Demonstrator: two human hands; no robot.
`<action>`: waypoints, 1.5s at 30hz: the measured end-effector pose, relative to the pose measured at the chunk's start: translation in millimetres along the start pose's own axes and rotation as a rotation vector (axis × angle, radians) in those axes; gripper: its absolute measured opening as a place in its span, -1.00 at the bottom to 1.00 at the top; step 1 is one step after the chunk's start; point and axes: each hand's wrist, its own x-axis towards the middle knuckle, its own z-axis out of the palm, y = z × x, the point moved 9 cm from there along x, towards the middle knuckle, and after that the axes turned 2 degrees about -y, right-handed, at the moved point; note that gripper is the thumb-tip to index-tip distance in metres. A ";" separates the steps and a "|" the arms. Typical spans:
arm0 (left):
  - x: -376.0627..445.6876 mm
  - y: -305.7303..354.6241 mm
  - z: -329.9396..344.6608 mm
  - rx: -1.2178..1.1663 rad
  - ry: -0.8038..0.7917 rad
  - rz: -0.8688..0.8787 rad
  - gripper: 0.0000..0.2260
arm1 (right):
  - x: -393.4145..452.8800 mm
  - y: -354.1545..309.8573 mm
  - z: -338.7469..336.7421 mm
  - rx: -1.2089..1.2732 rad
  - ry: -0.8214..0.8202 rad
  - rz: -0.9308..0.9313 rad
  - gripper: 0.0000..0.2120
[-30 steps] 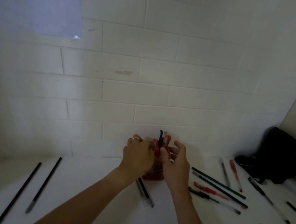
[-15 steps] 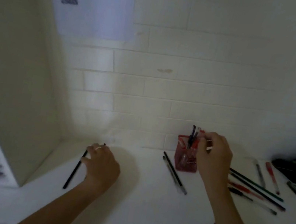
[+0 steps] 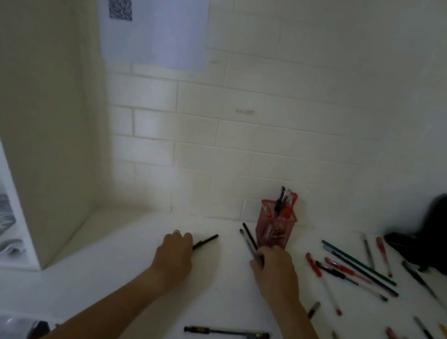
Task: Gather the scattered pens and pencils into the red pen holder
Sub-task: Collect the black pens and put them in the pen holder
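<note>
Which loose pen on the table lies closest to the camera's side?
The black pen lying crosswise between the forearms; the others lie farther back or off right.

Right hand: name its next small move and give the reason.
Probably lift the two dark pens just left of the red pen holder and tip them in. The right hand already covers their near ends, though its grip on them is not clear, and the holder stands just behind it. The left hand is busy with a black pencil.
</note>
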 end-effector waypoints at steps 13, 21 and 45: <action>9.3 62.8 33.1 -0.681 -0.308 -0.225 -0.80 | -19.4 -5.3 -4.4 -0.020 -0.038 0.191 -0.86; 13.5 77.7 46.8 -1.079 -0.334 -0.300 -0.73 | -20.2 1.7 -1.2 0.432 -0.039 0.358 -0.80; -18.9 131.3 41.4 -1.726 -0.336 -0.230 -0.79 | -17.0 0.6 12.0 1.073 0.169 0.629 -0.58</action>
